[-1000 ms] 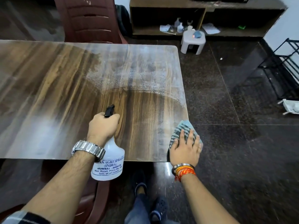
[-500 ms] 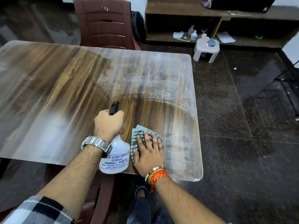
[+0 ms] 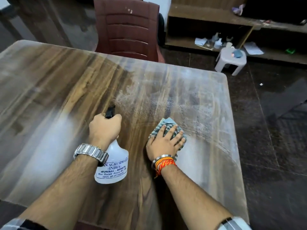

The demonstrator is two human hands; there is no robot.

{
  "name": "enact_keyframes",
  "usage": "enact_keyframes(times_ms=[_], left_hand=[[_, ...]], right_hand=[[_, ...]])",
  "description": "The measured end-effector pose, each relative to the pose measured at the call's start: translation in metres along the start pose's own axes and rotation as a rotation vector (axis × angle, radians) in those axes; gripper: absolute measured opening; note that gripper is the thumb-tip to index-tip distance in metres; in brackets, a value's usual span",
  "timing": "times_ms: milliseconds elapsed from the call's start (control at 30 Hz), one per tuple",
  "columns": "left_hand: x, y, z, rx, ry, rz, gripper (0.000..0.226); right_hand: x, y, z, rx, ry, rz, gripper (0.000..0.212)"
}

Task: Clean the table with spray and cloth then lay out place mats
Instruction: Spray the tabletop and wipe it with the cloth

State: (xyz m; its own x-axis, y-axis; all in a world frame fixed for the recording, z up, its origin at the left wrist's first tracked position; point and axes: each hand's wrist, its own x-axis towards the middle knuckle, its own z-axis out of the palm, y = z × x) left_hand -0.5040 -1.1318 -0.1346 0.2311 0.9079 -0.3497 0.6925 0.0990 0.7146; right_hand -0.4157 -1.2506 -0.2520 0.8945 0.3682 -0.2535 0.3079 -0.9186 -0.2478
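My left hand [image 3: 104, 128] grips the neck of a white spray bottle [image 3: 113, 166] with a black nozzle, held above the wooden table [image 3: 49, 90]. My right hand [image 3: 163, 143] presses flat, fingers spread, on a blue-green checked cloth [image 3: 167, 123] lying on the table's right half. A whitish film of spray droplets covers the table beyond and to the right of the cloth. The strip of wood between my hands looks darker and wiped. No place mats are in view.
A maroon plastic chair [image 3: 127, 30] stands at the table's far side. A small white stool [image 3: 230, 59] sits on the dark floor at the right, before a low wooden shelf [image 3: 207, 27] with bottles and papers. The table's right edge [image 3: 235, 130] lies close to the cloth.
My right hand has slid the cloth from the table's near right edge leftward, then forward and to the right, farther onto the table. My view has moved forward over the table. The bottle stays gripped.
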Motion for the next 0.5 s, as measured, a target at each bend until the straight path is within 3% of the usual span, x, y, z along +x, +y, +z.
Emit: enact_keyframes(times_ms=[100,233,300,400,500], left_hand=[[0.046,0.005,-0.017,-0.029,0.073,-0.001,0.025],[0.091,0.003,-0.035,-0.029,0.155,0.003,0.027],[0.105,0.001,-0.037,-0.025,0.170,0.003,0.029],[0.108,0.005,-0.032,-0.006,0.172,-0.001,0.021],[0.098,0.014,-0.014,0.023,0.116,0.005,0.009]], right_hand=[[0.041,-0.062,0.014,-0.022,0.029,-0.123,0.067],[0.058,-0.162,0.041,-0.045,-0.055,-0.658,0.061],[0.065,-0.191,0.050,-0.092,-0.104,-0.786,0.058],[0.088,-0.185,0.050,-0.070,-0.045,-0.709,0.057],[0.117,-0.119,0.026,0.003,0.042,-0.428,0.060]])
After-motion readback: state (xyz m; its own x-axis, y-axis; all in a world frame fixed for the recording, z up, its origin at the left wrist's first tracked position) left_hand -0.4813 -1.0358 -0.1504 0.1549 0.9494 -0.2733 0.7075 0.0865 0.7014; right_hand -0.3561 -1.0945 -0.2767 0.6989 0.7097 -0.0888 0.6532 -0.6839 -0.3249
